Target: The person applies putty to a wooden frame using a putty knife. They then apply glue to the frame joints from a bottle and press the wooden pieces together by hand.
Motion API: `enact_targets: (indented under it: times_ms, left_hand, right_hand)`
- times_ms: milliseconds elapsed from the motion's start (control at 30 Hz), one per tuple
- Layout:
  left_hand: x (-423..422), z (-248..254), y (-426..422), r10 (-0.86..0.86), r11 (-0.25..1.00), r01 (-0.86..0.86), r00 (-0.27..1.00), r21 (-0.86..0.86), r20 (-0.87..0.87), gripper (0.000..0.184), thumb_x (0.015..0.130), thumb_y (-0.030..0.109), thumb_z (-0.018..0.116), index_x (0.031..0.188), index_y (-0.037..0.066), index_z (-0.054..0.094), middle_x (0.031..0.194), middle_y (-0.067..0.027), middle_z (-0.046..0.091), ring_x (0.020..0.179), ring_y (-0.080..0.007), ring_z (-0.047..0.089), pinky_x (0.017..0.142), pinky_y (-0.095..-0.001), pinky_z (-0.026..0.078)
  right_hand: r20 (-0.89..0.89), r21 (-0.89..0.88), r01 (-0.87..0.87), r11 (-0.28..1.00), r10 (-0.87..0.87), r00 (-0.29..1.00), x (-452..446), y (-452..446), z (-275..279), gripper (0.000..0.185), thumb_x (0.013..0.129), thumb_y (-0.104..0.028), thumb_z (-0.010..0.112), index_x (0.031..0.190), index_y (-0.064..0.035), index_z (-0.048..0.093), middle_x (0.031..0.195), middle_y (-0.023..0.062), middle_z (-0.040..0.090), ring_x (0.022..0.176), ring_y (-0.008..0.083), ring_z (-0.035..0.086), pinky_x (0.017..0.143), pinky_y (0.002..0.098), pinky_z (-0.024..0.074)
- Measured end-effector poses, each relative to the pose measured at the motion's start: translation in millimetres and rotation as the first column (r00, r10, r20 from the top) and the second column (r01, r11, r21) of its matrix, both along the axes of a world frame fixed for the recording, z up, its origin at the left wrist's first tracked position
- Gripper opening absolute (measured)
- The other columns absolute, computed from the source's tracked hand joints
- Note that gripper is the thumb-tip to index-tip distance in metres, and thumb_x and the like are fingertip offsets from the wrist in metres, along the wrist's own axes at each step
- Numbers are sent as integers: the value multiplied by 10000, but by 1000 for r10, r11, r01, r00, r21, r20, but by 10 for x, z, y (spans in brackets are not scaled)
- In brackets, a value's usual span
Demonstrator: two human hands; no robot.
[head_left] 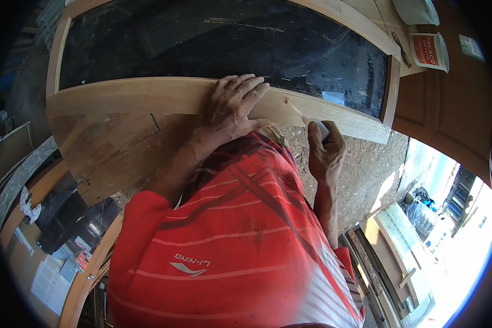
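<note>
A wooden frame around a dark, dusty panel lies across a worktop in front of me. My left hand presses flat on the frame's near rail, with its fingers over the rail towards the panel and its thumb pointing right. My right hand is closed around the pale handle of a putty knife. Its thin blade points up and left onto the rail, close to a small reddish-brown mark in the wood. Part of the handle is hidden by my fingers.
A white tub with a red label stands at the upper right, beside another white container. Brown panelled wood lies at the right. Boards lean at lower right; wooden frames and clutter fill the lower left.
</note>
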State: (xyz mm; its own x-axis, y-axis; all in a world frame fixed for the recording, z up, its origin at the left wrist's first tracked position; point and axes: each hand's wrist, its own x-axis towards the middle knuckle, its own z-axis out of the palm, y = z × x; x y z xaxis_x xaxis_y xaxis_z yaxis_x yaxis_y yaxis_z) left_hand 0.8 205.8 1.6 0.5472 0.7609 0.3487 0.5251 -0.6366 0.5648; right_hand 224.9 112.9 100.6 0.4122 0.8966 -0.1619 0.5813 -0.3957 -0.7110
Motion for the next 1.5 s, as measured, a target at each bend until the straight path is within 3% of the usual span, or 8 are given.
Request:
enact_targets:
  times_ms: [267,467,667,767,1167,1267,1367,1500]
  left_hand:
    - [1,-27,-10,6,1000,-6,1000,13,4,799,830,612,795,1379,44,673,1426,-117,647,1346,-311,589,1147,-527,419]
    - [-3,-23,-5,6,1000,-7,1000,22,5,804,833,624,783,1380,45,672,1419,-114,652,1334,-311,598,1143,-524,428]
    - [-2,-14,-7,5,1000,-5,1000,19,9,809,825,618,789,1385,46,671,1412,-114,658,1330,-311,600,1149,-518,427]
    - [-6,-12,-6,7,1000,-7,1000,20,9,811,823,617,791,1387,47,671,1413,-115,658,1331,-310,599,1153,-520,425]
    - [-8,-20,-5,3,1000,-4,1000,26,5,813,826,627,786,1383,45,672,1412,-122,660,1333,-317,602,1157,-521,425]
    - [-11,2,-13,3,1000,-3,1000,9,5,816,791,579,831,1393,54,664,1421,-124,655,1347,-312,592,1168,-516,415]
    - [-9,13,-11,1,1000,-1,1000,-9,10,828,757,527,876,1406,63,656,1430,-122,651,1360,-306,582,1178,-510,406]
    - [-13,-6,-15,1,1000,-2,1000,14,3,815,822,605,804,1400,49,663,1418,-121,657,1340,-315,597,1162,-522,421]
  right_hand:
    - [27,-11,-4,1000,5,1000,-6,10,12,259,1013,-251,746,988,5,716,756,140,667,674,168,618,651,357,519]
    - [38,-19,-21,1000,21,999,18,-10,18,270,1041,-256,730,1034,14,742,760,40,669,705,86,576,646,295,486]
    - [46,-15,-11,1000,12,999,14,6,37,301,1029,-299,725,989,0,718,736,145,660,673,173,625,649,365,522]
    - [40,-20,-21,1000,22,999,21,-14,24,291,1049,-286,719,1042,3,752,738,18,643,683,80,539,616,298,454]
    - [55,14,-51,999,50,997,11,-15,21,283,1042,-287,729,1018,-6,745,715,3,614,668,74,518,599,297,438]
    - [44,-35,-30,999,32,999,-18,1,70,271,1018,-261,739,1006,9,722,773,151,690,695,163,638,666,352,533]
    - [45,31,-62,998,61,997,-39,-3,39,283,1038,-281,726,1003,-1,738,719,20,624,676,82,529,609,303,452]
    - [58,-4,-45,999,45,997,-50,2,51,286,1035,-284,727,1002,0,737,716,29,625,675,87,533,609,309,459]
